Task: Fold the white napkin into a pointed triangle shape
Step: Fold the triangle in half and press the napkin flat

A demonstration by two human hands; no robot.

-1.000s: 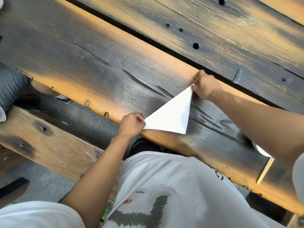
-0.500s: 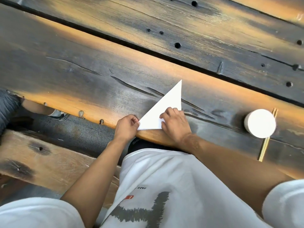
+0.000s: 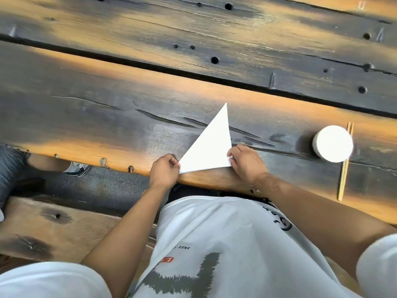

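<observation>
Napkin [image 3: 211, 145] was already a white triangle lying flat on the wooden table [image 3: 107, 117] near the front edge, tip pointing away. Left hand [image 3: 164, 172] pinched its left corner, right hand [image 3: 247, 162] pinched the right one. White cup [image 3: 332, 143] and chopsticks [image 3: 343, 175] sat off right.

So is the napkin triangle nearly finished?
Nearly, it seems. Done: the white paper napkin already lies flat as a triangle on the dark wooden table, its sharp tip pointing away from the person. In hand: the left hand pinches the near left corner, and the right hand holds the right corner. Left: perhaps pressing the edges flat or folding again.
</observation>
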